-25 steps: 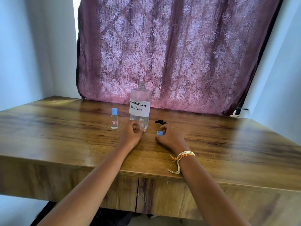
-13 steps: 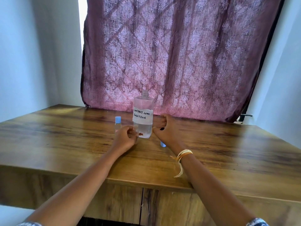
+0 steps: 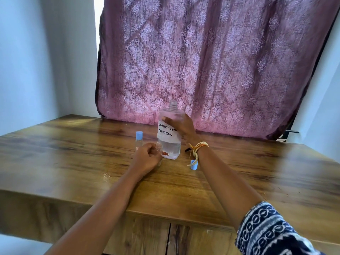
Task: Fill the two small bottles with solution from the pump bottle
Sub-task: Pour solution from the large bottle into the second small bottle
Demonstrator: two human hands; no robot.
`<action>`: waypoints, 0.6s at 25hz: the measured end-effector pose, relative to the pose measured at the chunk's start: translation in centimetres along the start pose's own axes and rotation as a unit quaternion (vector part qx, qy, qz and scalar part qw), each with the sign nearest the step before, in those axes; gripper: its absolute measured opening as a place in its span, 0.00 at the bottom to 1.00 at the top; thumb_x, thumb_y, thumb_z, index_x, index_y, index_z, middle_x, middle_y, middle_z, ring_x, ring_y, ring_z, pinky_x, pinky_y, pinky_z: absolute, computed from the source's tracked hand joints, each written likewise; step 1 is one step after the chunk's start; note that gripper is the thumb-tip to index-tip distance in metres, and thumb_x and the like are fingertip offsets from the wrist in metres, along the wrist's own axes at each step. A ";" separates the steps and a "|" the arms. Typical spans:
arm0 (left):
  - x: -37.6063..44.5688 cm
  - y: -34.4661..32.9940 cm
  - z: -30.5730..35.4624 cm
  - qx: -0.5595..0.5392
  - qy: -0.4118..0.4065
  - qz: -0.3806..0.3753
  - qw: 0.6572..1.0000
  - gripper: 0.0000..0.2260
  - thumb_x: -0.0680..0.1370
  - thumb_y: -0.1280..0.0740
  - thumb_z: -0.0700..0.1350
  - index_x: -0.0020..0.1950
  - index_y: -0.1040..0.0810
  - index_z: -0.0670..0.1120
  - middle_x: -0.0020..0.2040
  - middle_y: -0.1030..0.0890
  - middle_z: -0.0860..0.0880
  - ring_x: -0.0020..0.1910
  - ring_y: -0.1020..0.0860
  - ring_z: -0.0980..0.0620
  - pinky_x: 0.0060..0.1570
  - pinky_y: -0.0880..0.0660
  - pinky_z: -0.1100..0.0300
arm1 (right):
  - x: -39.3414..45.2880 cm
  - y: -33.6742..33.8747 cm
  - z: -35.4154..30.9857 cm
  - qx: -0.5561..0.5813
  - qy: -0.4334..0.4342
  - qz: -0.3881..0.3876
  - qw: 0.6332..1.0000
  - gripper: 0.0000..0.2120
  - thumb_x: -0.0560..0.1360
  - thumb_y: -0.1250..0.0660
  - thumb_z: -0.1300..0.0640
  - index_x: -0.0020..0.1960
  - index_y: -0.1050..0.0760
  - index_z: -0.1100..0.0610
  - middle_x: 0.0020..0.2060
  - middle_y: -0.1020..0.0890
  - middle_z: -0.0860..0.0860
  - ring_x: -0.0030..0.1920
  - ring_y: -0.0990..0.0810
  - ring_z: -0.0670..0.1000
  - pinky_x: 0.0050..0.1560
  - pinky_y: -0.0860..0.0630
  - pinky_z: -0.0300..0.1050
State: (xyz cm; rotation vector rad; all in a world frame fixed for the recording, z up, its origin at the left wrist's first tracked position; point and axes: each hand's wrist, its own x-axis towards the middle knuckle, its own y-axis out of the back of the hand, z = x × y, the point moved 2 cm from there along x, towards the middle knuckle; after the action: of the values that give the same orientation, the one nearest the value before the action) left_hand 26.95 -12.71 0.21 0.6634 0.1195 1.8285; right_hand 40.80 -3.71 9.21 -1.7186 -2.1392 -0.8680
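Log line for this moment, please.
right hand grips large bottle | left hand holds open small bottle | loose cap on table

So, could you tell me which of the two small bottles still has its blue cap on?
The small bottle standing free, left of the big labelled bottle, is capped. The other small bottle, held in the left hand, is uncapped; its blue cap sits on the table.

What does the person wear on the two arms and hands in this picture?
The left hand and its forearm are bare, with nothing worn. The right hand is bare too, but a yellow and orange thread band with loose hanging ends is tied at its wrist. A dark blue sleeve with white pattern covers the right upper arm.
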 end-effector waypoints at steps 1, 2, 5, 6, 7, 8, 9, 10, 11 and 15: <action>0.0 0.0 0.0 0.001 -0.003 -0.005 1.000 0.05 0.74 0.30 0.42 0.50 0.21 0.46 0.45 0.17 0.45 0.43 0.19 0.48 0.43 0.23 0.59 | 0.1 0.0 0.2 0.003 -0.012 -0.003 1.000 0.09 0.69 0.24 0.50 0.44 0.20 0.39 0.36 0.15 0.39 0.38 0.16 0.38 0.38 0.20 0.36; 0.0 -0.1 0.0 0.000 -0.004 -0.007 1.000 0.07 0.75 0.30 0.43 0.51 0.21 0.45 0.45 0.17 0.45 0.44 0.19 0.48 0.44 0.23 0.57 | 0.1 0.1 0.5 0.019 -0.029 -0.001 0.999 0.09 0.67 0.23 0.49 0.43 0.20 0.39 0.37 0.15 0.39 0.41 0.16 0.41 0.42 0.18 0.42; -0.1 0.1 0.2 -0.013 -0.005 0.003 1.000 0.08 0.75 0.29 0.45 0.51 0.21 0.44 0.45 0.17 0.45 0.44 0.20 0.49 0.45 0.23 0.57 | -0.3 0.4 0.9 0.038 -0.034 0.007 0.999 0.14 0.62 0.23 0.48 0.46 0.20 0.43 0.46 0.14 0.48 0.49 0.15 0.52 0.52 0.18 0.56; -0.1 0.1 0.2 -0.019 -0.003 0.008 1.000 0.07 0.75 0.29 0.45 0.50 0.22 0.45 0.46 0.18 0.46 0.43 0.20 0.50 0.44 0.23 0.59 | -0.5 0.6 0.7 0.034 -0.019 0.003 0.999 0.13 0.62 0.23 0.48 0.46 0.20 0.42 0.45 0.14 0.47 0.48 0.15 0.51 0.51 0.18 0.55; -0.2 0.1 0.3 -0.023 -0.003 0.011 1.000 0.07 0.75 0.29 0.45 0.50 0.24 0.47 0.46 0.18 0.46 0.43 0.21 0.51 0.43 0.24 0.61 | -0.7 0.8 0.2 0.022 -0.002 -0.003 1.000 0.13 0.63 0.22 0.49 0.45 0.19 0.42 0.44 0.14 0.46 0.47 0.15 0.50 0.51 0.18 0.53; -0.2 0.1 0.3 -0.029 -0.002 0.014 0.999 0.07 0.75 0.29 0.44 0.50 0.25 0.48 0.45 0.18 0.46 0.42 0.21 0.52 0.41 0.25 0.63 | -0.8 1.1 -0.3 0.011 0.014 -0.011 1.000 0.13 0.63 0.22 0.50 0.46 0.19 0.42 0.44 0.14 0.47 0.48 0.15 0.50 0.51 0.18 0.54; -0.2 0.1 0.3 -0.041 -0.001 0.015 0.999 0.07 0.75 0.29 0.44 0.51 0.25 0.49 0.45 0.18 0.46 0.42 0.21 0.52 0.38 0.24 0.66 | -0.7 1.5 -0.7 -0.007 0.027 -0.014 1.000 0.14 0.63 0.21 0.52 0.48 0.19 0.45 0.46 0.14 0.49 0.49 0.15 0.52 0.52 0.19 0.55; -0.1 0.1 0.3 -0.054 0.000 0.018 0.998 0.07 0.75 0.29 0.43 0.51 0.25 0.48 0.44 0.19 0.46 0.41 0.21 0.53 0.35 0.25 0.70 | -0.5 2.0 -1.0 -0.028 0.037 -0.018 0.999 0.18 0.63 0.21 0.54 0.51 0.19 0.48 0.48 0.14 0.53 0.50 0.15 0.54 0.53 0.19 0.55; -0.1 0.1 0.3 -0.062 -0.002 0.022 0.998 0.08 0.75 0.29 0.43 0.51 0.24 0.47 0.42 0.19 0.47 0.40 0.22 0.53 0.33 0.26 0.73 | -0.3 2.6 -1.4 -0.057 0.043 -0.024 0.997 0.22 0.63 0.20 0.56 0.55 0.21 0.54 0.50 0.15 0.55 0.51 0.16 0.55 0.54 0.19 0.55; -0.1 -0.1 0.2 -0.099 -0.002 0.018 0.995 0.10 0.74 0.28 0.40 0.54 0.23 0.41 0.40 0.20 0.46 0.36 0.22 0.56 0.29 0.27 0.74 | -0.6 3.8 -1.9 -0.158 0.069 -0.066 0.983 0.31 0.60 0.17 0.56 0.59 0.25 0.57 0.51 0.17 0.50 0.49 0.18 0.46 0.50 0.21 0.42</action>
State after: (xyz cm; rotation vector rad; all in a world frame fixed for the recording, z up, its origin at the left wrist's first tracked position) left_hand 27.15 -12.81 0.36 0.5328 -0.0753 1.8451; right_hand 44.29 -4.86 11.44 -1.6086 -2.1307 -1.3872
